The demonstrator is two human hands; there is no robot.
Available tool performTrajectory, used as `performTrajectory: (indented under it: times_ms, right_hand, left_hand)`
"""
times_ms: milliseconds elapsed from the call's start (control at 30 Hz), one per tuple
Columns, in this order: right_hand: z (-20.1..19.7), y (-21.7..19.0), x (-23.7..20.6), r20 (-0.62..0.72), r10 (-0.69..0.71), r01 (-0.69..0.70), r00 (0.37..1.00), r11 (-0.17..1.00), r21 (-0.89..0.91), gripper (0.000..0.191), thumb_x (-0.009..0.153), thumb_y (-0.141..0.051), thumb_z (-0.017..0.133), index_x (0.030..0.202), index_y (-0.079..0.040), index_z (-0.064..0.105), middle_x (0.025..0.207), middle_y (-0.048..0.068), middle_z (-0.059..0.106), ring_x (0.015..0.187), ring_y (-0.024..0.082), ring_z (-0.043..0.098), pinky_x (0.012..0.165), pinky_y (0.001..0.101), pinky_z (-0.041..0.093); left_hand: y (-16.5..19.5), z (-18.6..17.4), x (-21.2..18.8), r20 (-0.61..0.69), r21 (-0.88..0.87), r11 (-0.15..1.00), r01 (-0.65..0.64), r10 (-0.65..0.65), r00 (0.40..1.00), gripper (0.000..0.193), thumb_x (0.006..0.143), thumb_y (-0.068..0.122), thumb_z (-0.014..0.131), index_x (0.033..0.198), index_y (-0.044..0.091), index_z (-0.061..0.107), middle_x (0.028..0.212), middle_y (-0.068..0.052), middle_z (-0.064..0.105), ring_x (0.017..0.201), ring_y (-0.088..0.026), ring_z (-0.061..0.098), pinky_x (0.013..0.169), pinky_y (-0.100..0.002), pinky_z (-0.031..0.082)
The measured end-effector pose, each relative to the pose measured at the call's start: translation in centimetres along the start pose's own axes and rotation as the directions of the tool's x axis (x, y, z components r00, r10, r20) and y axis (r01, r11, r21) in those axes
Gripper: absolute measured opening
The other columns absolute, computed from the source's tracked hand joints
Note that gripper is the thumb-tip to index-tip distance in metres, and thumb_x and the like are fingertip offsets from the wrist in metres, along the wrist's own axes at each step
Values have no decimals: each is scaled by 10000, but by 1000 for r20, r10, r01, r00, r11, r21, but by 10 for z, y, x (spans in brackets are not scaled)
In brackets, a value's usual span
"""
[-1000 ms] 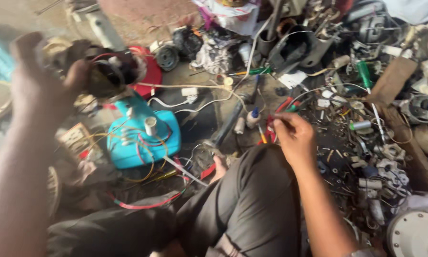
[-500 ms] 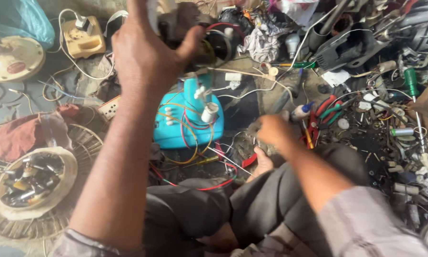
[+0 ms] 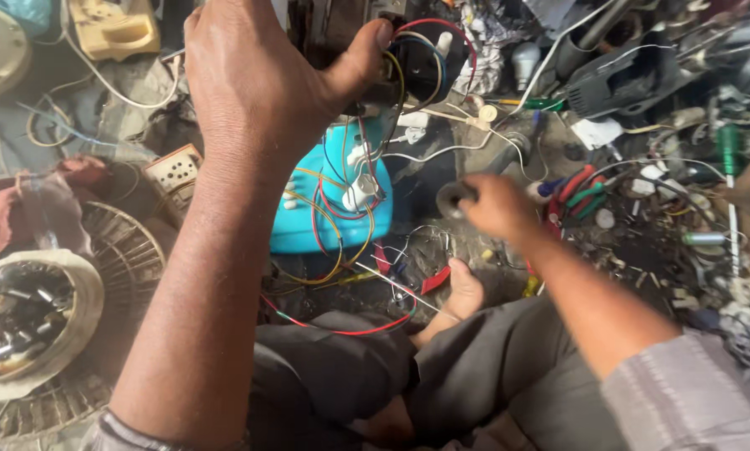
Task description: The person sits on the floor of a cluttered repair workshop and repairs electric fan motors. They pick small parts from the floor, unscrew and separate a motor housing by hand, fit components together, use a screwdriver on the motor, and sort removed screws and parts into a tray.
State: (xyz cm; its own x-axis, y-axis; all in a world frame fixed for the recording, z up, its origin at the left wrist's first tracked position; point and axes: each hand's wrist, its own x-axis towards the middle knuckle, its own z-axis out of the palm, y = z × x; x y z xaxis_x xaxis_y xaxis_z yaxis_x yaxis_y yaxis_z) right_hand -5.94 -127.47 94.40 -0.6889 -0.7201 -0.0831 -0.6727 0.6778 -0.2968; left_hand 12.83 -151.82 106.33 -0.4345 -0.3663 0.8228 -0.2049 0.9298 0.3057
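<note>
Raised higher since the earlier frame, the left hand (image 3: 262, 83) grips a dark wired motor part (image 3: 408, 50) at upper centre. Right hand (image 3: 496, 205) has closed on a grey roll of tape (image 3: 452, 199), centre right, beside the blue casing (image 3: 325, 209).

Access around the left hand (image 3: 258, 83): blocked at 3 o'clock by the dark wired motor part (image 3: 421, 54) it grips, with looped wires trailing to 5 o'clock over the turquoise housing (image 3: 308, 225). At 9 o'clock, a cream switch box (image 3: 112, 29) and loose cords lie below.

Access around the right hand (image 3: 496, 205): obstructed at 3 o'clock by red and green tool handles (image 3: 579, 188) and dense small parts. At 12 o'clock, a light bulb (image 3: 523, 60) and white wires. At 6 o'clock, the knee. Bare dark floor (image 3: 412, 188) at 9 o'clock offers passage.
</note>
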Motion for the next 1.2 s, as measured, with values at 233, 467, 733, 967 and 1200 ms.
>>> performTrajectory:
  times_ms: [233,467,733,967,1200]
  right_hand:
    - [23,4,16,1,-111,108,994,963,247,509,772,-306,810,1227,-109,696,983,185,752,911,368,717,777,448,564]
    - [-6,113,17,223,-113,78,968,984,160,440,842,-375,805,1082,-19,711,926,119,774,837,238,757,752,377,575]
    - [8,125,-19,313,-152,70,937,963,259,501,772,-357,787,1205,-119,710,895,99,784,810,229,762,748,377,579]
    - [-14,127,-35,198,-227,171,953,949,263,451,783,-334,811,1173,-124,729,902,114,789,828,231,755,760,381,579]
    - [-63,96,-104,-51,-128,138,990,885,445,356,832,-241,789,1162,-116,734,974,77,783,862,174,754,761,337,587]
  left_hand:
    - [12,0,7,27,32,998,-45,44,999,642,903,474,902,1100,-74,630,938,-265,665,849,-475,647,717,-537,503]
    - [14,8,1,49,36,994,-99,97,994,563,926,427,861,1078,-61,626,977,-242,688,894,-444,674,766,-504,524]
    - [15,4,11,74,31,999,15,-17,997,749,902,574,898,1154,-64,598,954,-268,692,890,-469,679,751,-527,533]
    - [56,-28,-9,1,127,990,-59,60,998,625,1053,391,774,1386,-36,460,1322,-279,553,1212,-450,542,1023,-524,426]
    - [147,-27,-201,808,238,965,-111,-133,574,266,895,378,626,812,143,717,784,-153,728,699,-358,712,609,-498,562]
